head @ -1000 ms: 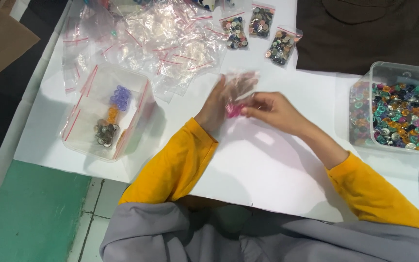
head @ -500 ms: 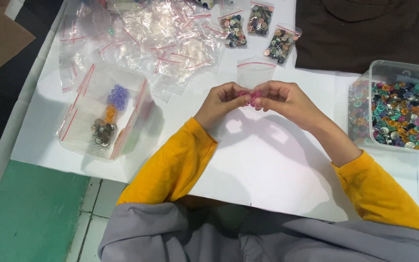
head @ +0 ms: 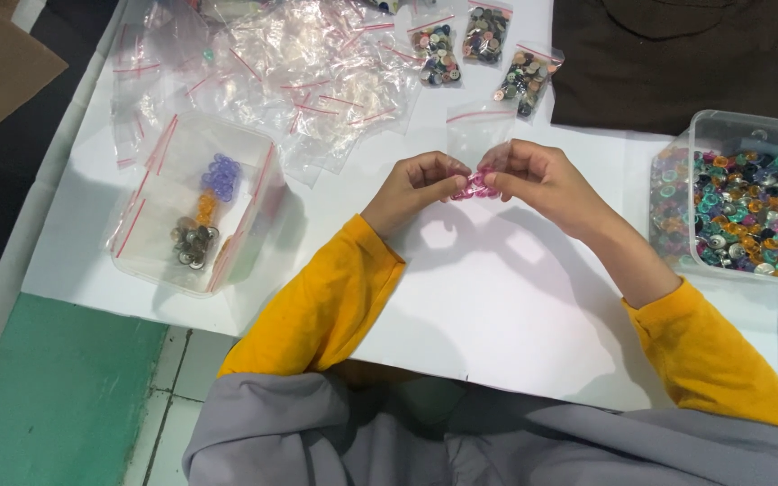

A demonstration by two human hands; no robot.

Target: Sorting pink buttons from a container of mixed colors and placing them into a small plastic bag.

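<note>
- Both hands, left hand (head: 414,184) and right hand (head: 533,175), are pinching a small clear bag (head: 477,135) of pink buttons (head: 476,184), grips clamped, mid-counter.
- Three filled bags (head: 483,54) are lying at the far edge.
- Many empty bags (head: 299,63) and a tub of mixed buttons (head: 749,211) are waiting.

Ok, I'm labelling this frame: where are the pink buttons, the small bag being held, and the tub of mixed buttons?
pink buttons (head: 476,184), head view, on the cluster between both hands.
small clear bag (head: 474,135), head view, its upper half.
tub of mixed buttons (head: 742,135), head view, its far rim.
</note>
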